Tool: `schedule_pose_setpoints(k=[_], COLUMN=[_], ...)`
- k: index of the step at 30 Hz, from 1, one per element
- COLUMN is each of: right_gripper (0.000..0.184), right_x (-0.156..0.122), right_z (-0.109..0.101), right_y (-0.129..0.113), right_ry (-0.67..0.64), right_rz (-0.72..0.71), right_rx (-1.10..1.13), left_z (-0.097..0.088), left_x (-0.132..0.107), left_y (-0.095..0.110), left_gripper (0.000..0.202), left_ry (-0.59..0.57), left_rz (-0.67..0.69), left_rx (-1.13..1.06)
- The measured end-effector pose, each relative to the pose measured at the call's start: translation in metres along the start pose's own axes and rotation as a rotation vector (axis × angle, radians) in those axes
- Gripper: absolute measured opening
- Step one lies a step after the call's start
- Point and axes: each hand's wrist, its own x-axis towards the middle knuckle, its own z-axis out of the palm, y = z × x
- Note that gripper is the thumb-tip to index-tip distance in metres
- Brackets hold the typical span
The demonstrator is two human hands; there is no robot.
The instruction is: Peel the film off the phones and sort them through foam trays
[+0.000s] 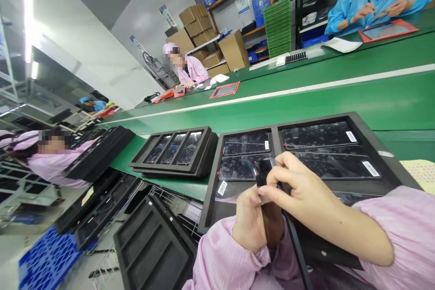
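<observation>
A dark glossy phone screen [287, 240] stands nearly upright in front of me, seen close to edge-on, and its surface mirrors my hand. My left hand [250, 217] is closed around its side. My right hand [294, 186] reaches across, its thumb and fingers pinched at the screen's upper end beside my left fingertips; whether a film is between them I cannot make out. Right under my hands lies a black foam tray [276, 145] holding several film-covered phone screens [335, 163] with white labels and small red tabs.
To the left, a stack of black foam trays [204, 163] carries more screens. An angled tray [152, 244] stands lower down near a blue plastic crate [50, 258]. Beyond runs the green conveyor belt [306, 99]. Co-workers in pink [195, 70] and blue [353, 4] sit across it; another is at left.
</observation>
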Motion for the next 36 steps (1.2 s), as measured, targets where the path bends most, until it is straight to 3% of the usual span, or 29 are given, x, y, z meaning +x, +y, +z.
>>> schedule_pose_setpoints(k=[7,12,17,23,27,30,33,36], right_gripper=[0.026,0.025,0.027,0.034,0.005,0.033,0.027,0.025], right_x=[-0.012,-0.01,-0.008,0.0,0.001,-0.001,-0.001,0.002], right_z=[-0.01,-0.012,-0.018,-0.02,-0.014,-0.01,-0.005,-0.001], right_y=[0.007,0.016,0.025,0.032,0.04,0.047,0.046,0.033], right_ry=[0.043,-0.008,-0.129,-0.157,-0.079,-0.171,-0.289,-0.249], right_rz=[-0.269,-0.273,-0.202,-0.18,-0.077,0.057,0.145,0.112], right_rx=[0.052,0.033,-0.004,0.033,0.027,0.157,0.256,0.285], left_z=[-0.007,-0.011,-0.017,-0.016,-0.013,-0.012,-0.016,-0.027], left_x=[-0.011,-0.013,-0.014,-0.015,-0.007,-0.005,-0.008,-0.015], left_y=[-0.004,-0.005,0.0,0.012,0.01,0.007,0.006,0.008], left_gripper=[0.012,0.037,0.041,0.039,0.04,0.036,0.032,0.027], left_ry=[-0.084,-0.231,-0.16,-0.133,-0.162,-0.146,-0.131,-0.118], left_rz=[0.42,0.357,0.254,0.098,0.215,0.368,0.498,0.582], left_rx=[0.187,0.162,0.146,0.223,0.06,-0.033,-0.076,-0.021])
